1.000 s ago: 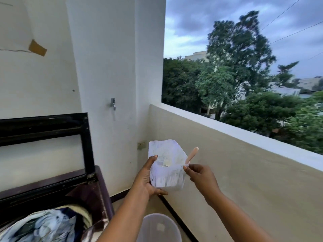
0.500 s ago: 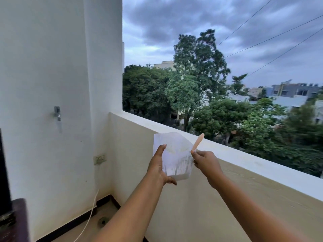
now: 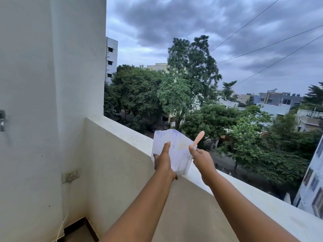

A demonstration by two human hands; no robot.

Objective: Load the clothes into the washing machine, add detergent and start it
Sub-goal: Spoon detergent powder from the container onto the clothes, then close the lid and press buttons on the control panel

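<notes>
A white translucent detergent container (image 3: 176,151) is held over the top of the balcony parapet, its base at the ledge. My left hand (image 3: 163,162) grips its left side, thumb on the front face. My right hand (image 3: 201,158) pinches a pale orange spoon (image 3: 198,139) at the container's right rim, handle pointing up and right. Whether the spoon's bowl is inside the container cannot be seen. The washing machine and the clothes are out of view.
The white parapet ledge (image 3: 262,198) runs from centre to lower right, with trees and a street beyond. A white wall (image 3: 43,84) fills the left, carrying a tap (image 3: 2,120) and a socket (image 3: 70,175) with a cable running down.
The view has swung right and up, so the washing machine, clothes and bucket have left the frame. Both hands have carried the container and spoon up to the parapet ledge.
</notes>
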